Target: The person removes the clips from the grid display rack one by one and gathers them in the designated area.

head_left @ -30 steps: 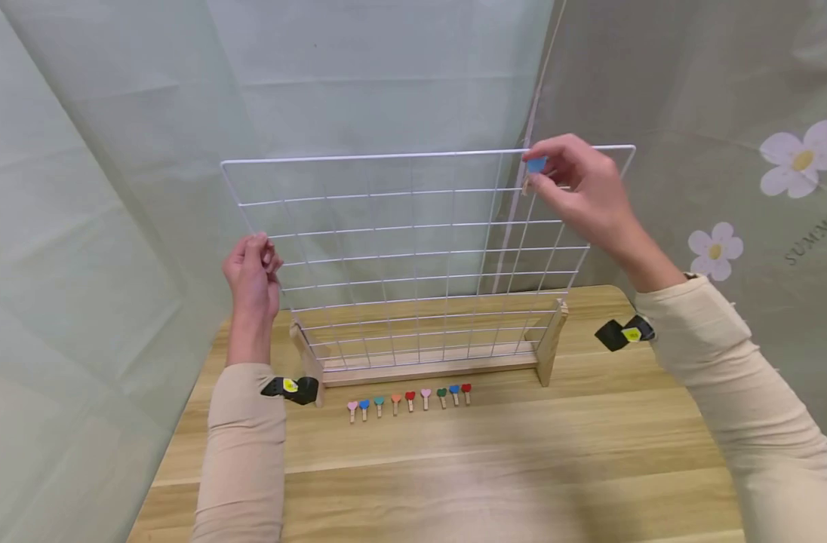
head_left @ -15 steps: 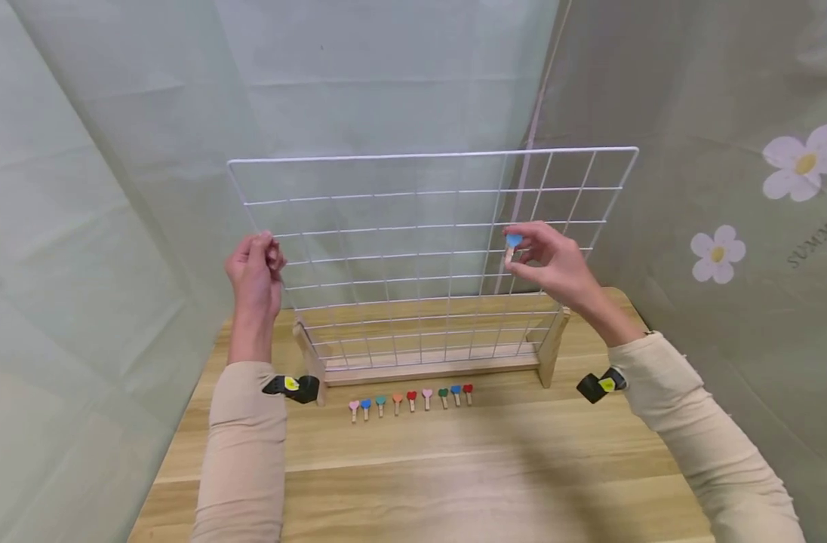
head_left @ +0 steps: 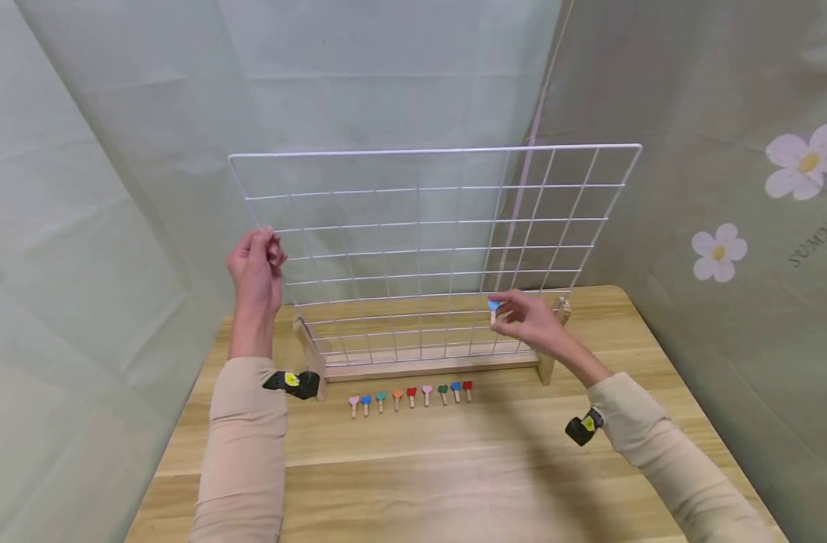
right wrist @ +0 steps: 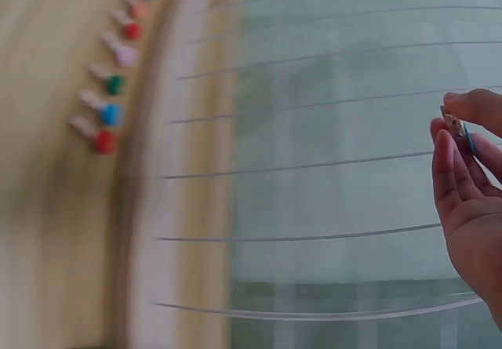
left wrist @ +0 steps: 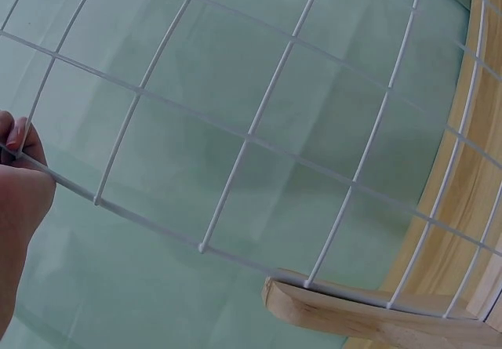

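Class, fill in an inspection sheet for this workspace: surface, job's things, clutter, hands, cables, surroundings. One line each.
Surface: wooden table, light grain.
Job's things: white wire grid upright in a wooden stand; blue heart peg; row of eight coloured heart pegs lying in front of the stand.
Clutter: nothing seen.
Hands: left hand grips the grid's left edge; right hand pinches the blue peg near the grid's lower right.
Cables: nothing seen.
Surroundings: pale green curtain; flower-print cloth at right.
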